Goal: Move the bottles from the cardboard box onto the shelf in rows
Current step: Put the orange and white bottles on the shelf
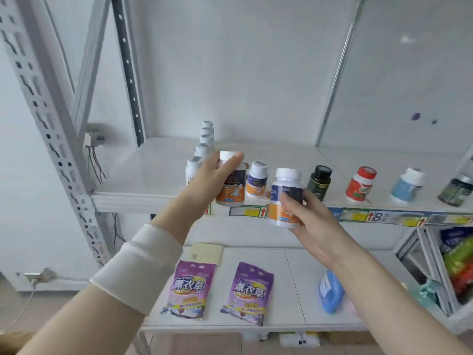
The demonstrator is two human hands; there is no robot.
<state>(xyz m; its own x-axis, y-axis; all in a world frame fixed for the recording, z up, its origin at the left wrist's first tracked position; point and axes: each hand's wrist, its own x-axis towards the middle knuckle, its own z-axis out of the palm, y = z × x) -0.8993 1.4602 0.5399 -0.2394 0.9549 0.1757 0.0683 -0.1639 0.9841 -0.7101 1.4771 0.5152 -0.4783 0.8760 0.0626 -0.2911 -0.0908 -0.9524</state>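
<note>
Two forearms reach up from the bottom of the frame toward a white metal shelf (158, 172), each hand carrying a white-capped bottle with a navy and orange label. At left, a cream sleeve (138, 265) ends at the wrist, and the left hand (212, 175) is wrapped around the left bottle (231, 183), fingers curled over its shoulder, holding it at the shelf's front lip; whether its base touches the board is hard to tell. Slightly lower, the right hand (307, 221) pinches the right bottle (285, 198) between thumb and fingers, in front of the shelf edge and overlapping the price strip (358, 215).

On the shelf, a row of white bottles (204, 144) runs from the front edge back toward the wall. A smaller matching bottle (257, 179) stands just behind the two held ones. To the right, well apart from one another, stand a black bottle (320, 181), a red bottle (359, 184), a blue bottle (407, 185) and a dark jar (455, 190), all near the front. Bare board lies open left of the white row and behind the right-hand bottles.

Below, two purple bags (189, 290) and a blue package (330, 293) lie flat on the lower shelf (294, 265).
</note>
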